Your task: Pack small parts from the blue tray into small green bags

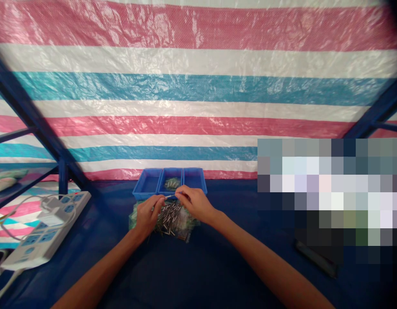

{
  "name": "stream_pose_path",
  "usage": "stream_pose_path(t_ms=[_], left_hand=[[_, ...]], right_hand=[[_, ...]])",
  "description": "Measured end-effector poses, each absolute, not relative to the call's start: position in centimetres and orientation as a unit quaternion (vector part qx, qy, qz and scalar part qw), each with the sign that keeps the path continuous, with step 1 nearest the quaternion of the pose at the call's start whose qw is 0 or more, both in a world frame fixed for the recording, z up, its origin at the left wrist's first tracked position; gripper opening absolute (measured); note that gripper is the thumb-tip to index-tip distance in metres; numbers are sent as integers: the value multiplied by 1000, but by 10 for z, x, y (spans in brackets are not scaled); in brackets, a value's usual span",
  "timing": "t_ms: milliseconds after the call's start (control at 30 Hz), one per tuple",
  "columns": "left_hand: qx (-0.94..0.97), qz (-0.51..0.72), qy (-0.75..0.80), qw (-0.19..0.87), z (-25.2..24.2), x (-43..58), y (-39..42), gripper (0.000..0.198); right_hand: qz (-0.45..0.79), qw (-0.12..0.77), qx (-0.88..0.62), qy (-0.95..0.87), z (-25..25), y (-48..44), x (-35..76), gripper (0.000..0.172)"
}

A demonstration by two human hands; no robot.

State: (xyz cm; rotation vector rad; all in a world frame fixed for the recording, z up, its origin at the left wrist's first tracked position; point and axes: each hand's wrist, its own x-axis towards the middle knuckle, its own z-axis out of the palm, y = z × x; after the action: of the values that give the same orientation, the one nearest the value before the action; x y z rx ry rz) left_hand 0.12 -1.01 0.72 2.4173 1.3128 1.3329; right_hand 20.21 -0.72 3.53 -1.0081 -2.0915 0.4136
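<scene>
My left hand (150,210) and my right hand (193,201) are close together above a heap of small metal pins (170,218). Between their fingertips runs a thin, pale metal pin (169,196), pinched at its left end by the left hand and at its right end by the right. Its exact kind is too small to make out. The loose pins lie on clear, greenish plastic bags (187,234). Just behind my hands stand blue bins (194,182) side by side. The middle one holds a small bundle of pale pieces in plastic (172,184).
To the left lies a white power strip (47,234) with a plugged-in adapter (53,214) and cables. A dark flat object (316,259) rests at the right, beside a blurred-out area. Striped plastic sheeting (198,88) hangs behind the dark blue table (198,279).
</scene>
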Motion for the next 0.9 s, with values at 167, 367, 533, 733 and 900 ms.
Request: stream_pose_path(t_ms=[167, 367, 533, 733, 900], left_hand=[[789, 465, 402, 11, 6, 3, -8, 21], [790, 492, 366, -6, 7, 5, -9, 19], [799, 495, 342, -3, 5, 3, -7, 11], [809, 483, 334, 14, 6, 3, -7, 9], [810, 486, 328, 18, 6, 2, -7, 10]], right_hand=[[156, 376, -417, -813, 37, -8, 203, 22], [146, 363, -416, -821, 37, -8, 202, 29], [136, 351, -422, -825, 35, -8, 201, 32], [129, 352, -412, -830, 33, -7, 201, 31], [150, 371, -395, -827, 36, -9, 201, 25]])
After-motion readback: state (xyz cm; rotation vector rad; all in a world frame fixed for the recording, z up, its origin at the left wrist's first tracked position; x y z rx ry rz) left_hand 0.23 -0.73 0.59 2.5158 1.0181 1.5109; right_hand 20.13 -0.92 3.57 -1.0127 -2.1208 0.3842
